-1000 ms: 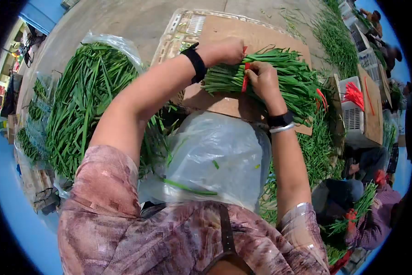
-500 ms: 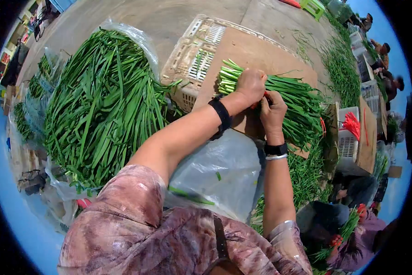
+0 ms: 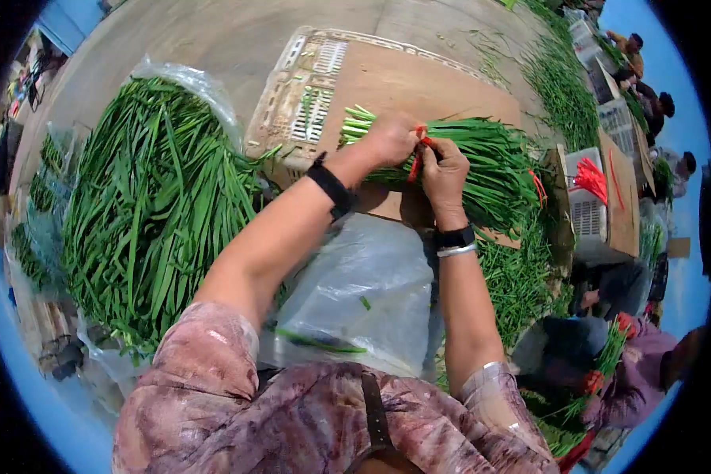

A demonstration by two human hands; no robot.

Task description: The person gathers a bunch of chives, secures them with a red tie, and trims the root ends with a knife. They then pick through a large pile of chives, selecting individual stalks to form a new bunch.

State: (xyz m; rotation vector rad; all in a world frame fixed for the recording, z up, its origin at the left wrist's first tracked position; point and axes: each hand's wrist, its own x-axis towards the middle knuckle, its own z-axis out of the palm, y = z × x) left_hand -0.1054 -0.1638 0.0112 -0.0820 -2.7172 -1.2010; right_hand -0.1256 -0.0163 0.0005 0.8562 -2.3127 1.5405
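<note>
A bunch of green leafy stalks (image 3: 490,162) lies across brown cardboard (image 3: 418,79), its pale cut ends to the left. A red tie (image 3: 415,166) loops around the bunch near those ends. My left hand (image 3: 391,138) rests over the stalks, fingers pinched on the red tie. Close beside it, my right hand (image 3: 445,172) pinches the tie too, thumb and finger together. A second red band (image 3: 538,188) shows around the leafy end of the bunch. The cardboard lies on a pale plastic crate (image 3: 292,103).
A large heap of green leaves (image 3: 158,205) in plastic lies to the left. Clear plastic sheeting (image 3: 363,292) covers my lap. Red ties (image 3: 591,180) hang on a white crate (image 3: 586,213) to the right. A co-worker in purple (image 3: 636,379) holds stalks at lower right.
The view has shifted, so the crate and bunch sit farther left. My hands have lifted the red tie, which now shows more plainly between them.
</note>
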